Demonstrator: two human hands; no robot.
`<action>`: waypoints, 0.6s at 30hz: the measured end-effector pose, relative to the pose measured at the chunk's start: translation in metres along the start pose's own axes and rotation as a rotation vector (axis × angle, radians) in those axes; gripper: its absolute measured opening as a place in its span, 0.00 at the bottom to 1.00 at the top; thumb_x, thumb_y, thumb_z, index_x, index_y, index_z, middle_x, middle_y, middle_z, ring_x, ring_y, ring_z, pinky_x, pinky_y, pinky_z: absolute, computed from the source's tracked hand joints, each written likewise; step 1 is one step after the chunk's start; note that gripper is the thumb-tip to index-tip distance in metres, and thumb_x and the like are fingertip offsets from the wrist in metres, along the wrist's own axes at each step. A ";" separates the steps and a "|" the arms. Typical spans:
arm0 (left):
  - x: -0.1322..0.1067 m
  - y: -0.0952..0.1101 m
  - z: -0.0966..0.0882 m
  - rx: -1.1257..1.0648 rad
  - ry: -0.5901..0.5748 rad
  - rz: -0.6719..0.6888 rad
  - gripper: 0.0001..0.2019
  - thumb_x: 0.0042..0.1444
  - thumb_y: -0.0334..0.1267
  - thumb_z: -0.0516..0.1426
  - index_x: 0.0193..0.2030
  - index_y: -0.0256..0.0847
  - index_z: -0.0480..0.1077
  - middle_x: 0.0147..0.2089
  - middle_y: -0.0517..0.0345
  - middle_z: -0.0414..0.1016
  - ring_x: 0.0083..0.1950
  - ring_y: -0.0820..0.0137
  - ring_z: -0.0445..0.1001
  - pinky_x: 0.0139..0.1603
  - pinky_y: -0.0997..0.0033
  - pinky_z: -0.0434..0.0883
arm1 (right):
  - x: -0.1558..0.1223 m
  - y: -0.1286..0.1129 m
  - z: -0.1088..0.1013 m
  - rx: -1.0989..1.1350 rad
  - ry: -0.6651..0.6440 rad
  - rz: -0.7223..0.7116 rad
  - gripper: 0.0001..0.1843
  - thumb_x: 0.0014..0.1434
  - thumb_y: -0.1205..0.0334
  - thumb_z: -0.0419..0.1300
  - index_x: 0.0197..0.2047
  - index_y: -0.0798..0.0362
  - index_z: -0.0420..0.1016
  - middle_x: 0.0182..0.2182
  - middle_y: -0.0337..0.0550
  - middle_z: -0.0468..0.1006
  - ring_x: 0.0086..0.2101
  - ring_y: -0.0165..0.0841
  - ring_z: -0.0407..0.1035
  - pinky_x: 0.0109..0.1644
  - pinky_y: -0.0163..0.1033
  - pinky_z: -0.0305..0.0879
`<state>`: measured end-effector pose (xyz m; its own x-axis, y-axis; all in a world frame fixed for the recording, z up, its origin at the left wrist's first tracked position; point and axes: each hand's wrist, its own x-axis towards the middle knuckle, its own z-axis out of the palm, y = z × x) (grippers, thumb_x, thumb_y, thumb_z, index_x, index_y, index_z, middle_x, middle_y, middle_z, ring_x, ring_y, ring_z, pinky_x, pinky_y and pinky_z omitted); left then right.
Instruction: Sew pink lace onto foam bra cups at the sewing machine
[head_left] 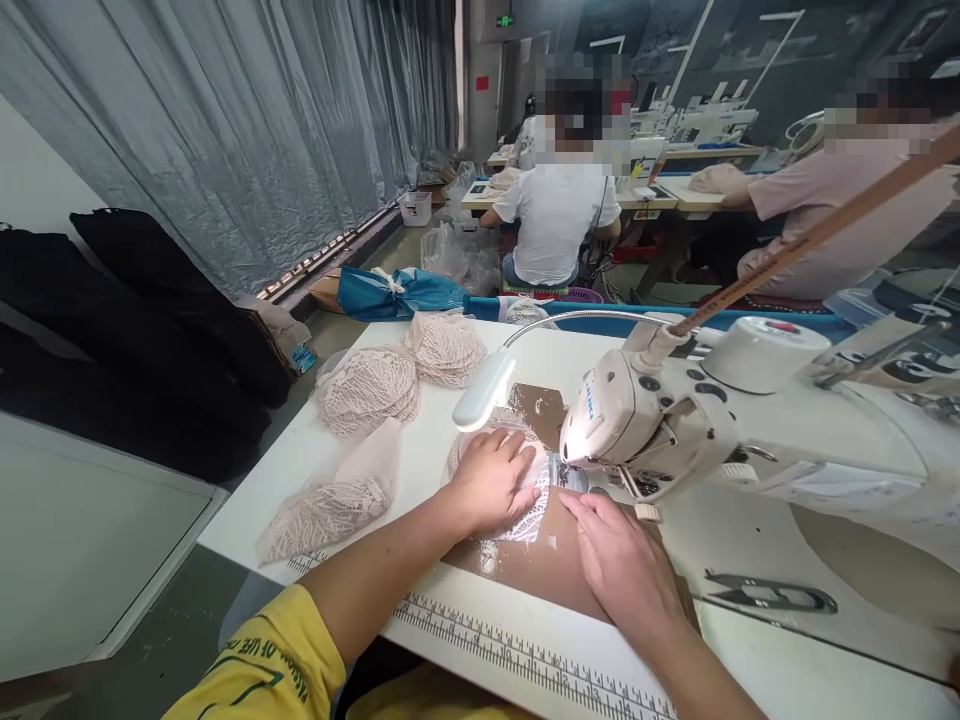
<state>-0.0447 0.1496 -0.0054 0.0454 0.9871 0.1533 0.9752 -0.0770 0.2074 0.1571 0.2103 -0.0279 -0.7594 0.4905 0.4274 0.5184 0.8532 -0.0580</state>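
Note:
My left hand [495, 480] lies palm down with fingers spread on a pale lace piece [534, 515], pressing it against the sewing machine's bed. That piece reaches the needle area to its right, under the head of the sewing machine [592, 415]. My right hand [611, 545] rests on the brown board [517, 570], fingers stretched out just right of the lace edge, with nothing visible in them. The lit lamp [484, 390] hangs above the lace. Where the needle meets the fabric is too small to make out.
Two stacks of lace pieces, a rounded stack [367, 390] and a farther stack [446, 347], sit at the back left. A loose lace piece [330, 515] lies nearer. Thread snips [772, 592] lie at right. A printed ruler [517, 650] runs along the front edge. Co-workers sit beyond.

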 end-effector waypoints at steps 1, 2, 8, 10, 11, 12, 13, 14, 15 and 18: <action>-0.003 0.002 -0.006 0.018 -0.027 -0.046 0.27 0.60 0.50 0.53 0.60 0.35 0.63 0.63 0.39 0.63 0.63 0.47 0.60 0.58 0.46 0.62 | -0.001 0.001 0.000 0.003 0.000 -0.003 0.21 0.61 0.73 0.45 0.46 0.56 0.78 0.38 0.45 0.80 0.26 0.33 0.71 0.30 0.39 0.66; -0.008 0.003 -0.014 0.026 -0.062 -0.079 0.27 0.59 0.51 0.53 0.60 0.35 0.64 0.62 0.39 0.63 0.62 0.46 0.60 0.58 0.46 0.62 | -0.001 0.001 0.000 0.009 -0.004 -0.005 0.21 0.61 0.73 0.45 0.46 0.56 0.78 0.38 0.45 0.80 0.26 0.33 0.72 0.31 0.39 0.67; -0.068 -0.018 -0.064 -0.011 -0.050 -0.205 0.19 0.65 0.47 0.46 0.56 0.41 0.67 0.60 0.47 0.67 0.61 0.56 0.64 0.61 0.53 0.62 | -0.005 0.004 -0.002 0.083 -0.058 0.002 0.20 0.63 0.68 0.44 0.46 0.55 0.77 0.38 0.44 0.79 0.28 0.33 0.73 0.31 0.39 0.70; -0.099 -0.039 -0.069 0.071 0.085 -0.397 0.22 0.66 0.46 0.43 0.59 0.38 0.64 0.63 0.44 0.64 0.65 0.54 0.60 0.63 0.49 0.60 | -0.006 0.005 -0.003 0.102 -0.064 -0.006 0.21 0.63 0.67 0.44 0.46 0.55 0.77 0.38 0.45 0.78 0.28 0.33 0.73 0.31 0.40 0.70; -0.115 -0.051 -0.068 0.126 0.127 -0.499 0.22 0.65 0.45 0.44 0.59 0.34 0.64 0.62 0.41 0.65 0.64 0.52 0.61 0.62 0.48 0.61 | -0.005 0.005 -0.003 0.110 -0.068 -0.009 0.21 0.63 0.67 0.43 0.46 0.55 0.77 0.38 0.45 0.78 0.29 0.34 0.73 0.31 0.40 0.70; -0.132 -0.063 -0.065 0.176 0.147 -0.611 0.22 0.65 0.45 0.43 0.56 0.32 0.65 0.60 0.38 0.67 0.62 0.51 0.63 0.60 0.47 0.63 | -0.005 0.005 -0.003 0.119 -0.073 -0.008 0.21 0.63 0.66 0.43 0.46 0.55 0.77 0.37 0.45 0.78 0.29 0.34 0.73 0.31 0.41 0.70; -0.149 -0.074 -0.060 0.204 0.136 -0.707 0.22 0.64 0.44 0.44 0.53 0.30 0.66 0.58 0.36 0.68 0.60 0.49 0.65 0.57 0.47 0.65 | -0.005 0.006 -0.003 0.133 -0.080 -0.005 0.21 0.64 0.66 0.43 0.46 0.55 0.77 0.37 0.45 0.78 0.29 0.34 0.74 0.31 0.41 0.71; -0.164 -0.083 -0.055 0.214 0.152 -0.771 0.21 0.63 0.44 0.44 0.50 0.30 0.67 0.57 0.35 0.68 0.60 0.48 0.66 0.56 0.47 0.65 | -0.004 0.006 -0.003 0.155 -0.089 0.002 0.21 0.64 0.65 0.43 0.46 0.55 0.77 0.37 0.46 0.78 0.30 0.35 0.74 0.32 0.41 0.71; -0.177 -0.089 -0.050 0.203 0.183 -0.781 0.19 0.63 0.43 0.43 0.48 0.32 0.68 0.58 0.36 0.68 0.59 0.50 0.66 0.57 0.49 0.66 | -0.004 0.006 -0.003 0.183 -0.099 0.015 0.21 0.64 0.64 0.43 0.46 0.55 0.77 0.37 0.46 0.79 0.31 0.36 0.74 0.33 0.42 0.71; -0.205 -0.087 -0.041 0.137 0.311 -0.771 0.17 0.64 0.44 0.42 0.43 0.36 0.67 0.51 0.40 0.72 0.53 0.53 0.70 0.51 0.54 0.68 | -0.004 0.006 -0.008 0.313 -0.103 0.076 0.20 0.65 0.59 0.45 0.46 0.53 0.77 0.41 0.46 0.79 0.38 0.37 0.75 0.38 0.42 0.73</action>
<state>-0.1474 -0.0520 -0.0154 -0.6862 0.6712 0.2802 0.7273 0.6402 0.2476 0.1663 0.2122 -0.0232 -0.7670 0.5569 0.3187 0.4418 0.8186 -0.3671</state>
